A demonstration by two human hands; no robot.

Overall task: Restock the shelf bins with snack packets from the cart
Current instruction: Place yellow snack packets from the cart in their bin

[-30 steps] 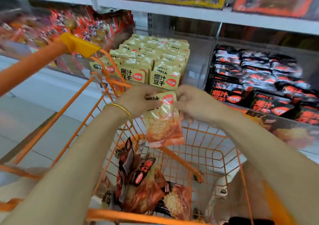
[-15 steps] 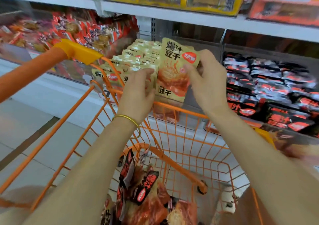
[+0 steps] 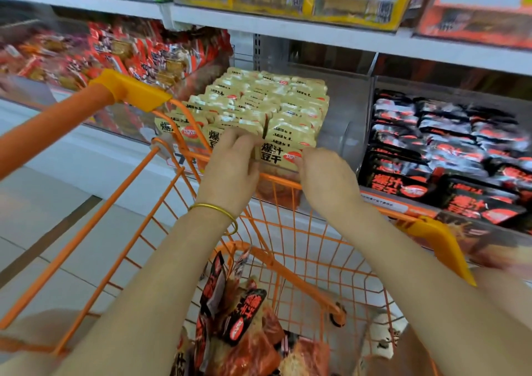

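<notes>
A yellow snack packet point(image 3: 280, 156) stands upright in the front row of the clear shelf bin point(image 3: 349, 122), which is full of matching yellow packets point(image 3: 259, 99). My left hand point(image 3: 231, 168) grips the yellow snack packet's left edge with curled fingers. My right hand point(image 3: 326, 181) pinches its right edge. Both hands reach over the front rim of the orange wire cart point(image 3: 288, 181). Red and black snack packets point(image 3: 244, 321) lie in the bottom of the cart, between my forearms.
A bin of red packets point(image 3: 129, 53) sits left of the yellow bin and a bin of black packets point(image 3: 449, 148) sits right of it. An upper shelf point(image 3: 288, 27) hangs close above. The cart's orange handle point(image 3: 57, 119) crosses at the left, over pale floor tiles.
The yellow packet went from above the cart, up in front of the bin, then down into the bin's front row. Both hands stayed on it and moved forward to the shelf.
</notes>
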